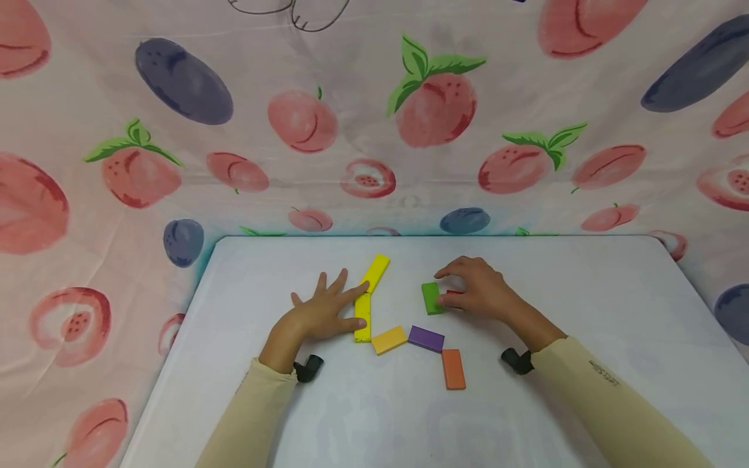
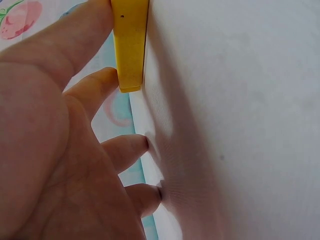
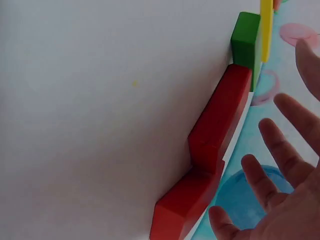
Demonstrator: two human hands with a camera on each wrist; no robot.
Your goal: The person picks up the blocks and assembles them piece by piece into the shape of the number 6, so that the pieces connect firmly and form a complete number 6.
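My left hand (image 1: 324, 311) has its fingers spread, with the thumb and index finger touching two yellow blocks: a lower yellow block (image 1: 363, 328) and an upper yellow block (image 1: 379, 266) that meet end to end at an angle. In the left wrist view, the thumb and a finger rest against the side of a yellow block (image 2: 131, 55). My right hand (image 1: 482, 290) hovers with parted, bent fingers beside a green block (image 1: 432, 299), over red that it mostly hides. The right wrist view shows two red blocks (image 3: 220, 117) in line with the green one; the fingers stand apart from them.
Nearer to me on the white table (image 1: 363, 416), a light orange block (image 1: 389, 340), a purple block (image 1: 426, 338) and an orange block (image 1: 453, 369) form a bent chain from the lower yellow block. A fruit-print cloth (image 1: 363, 58) hangs behind the table's far edge.
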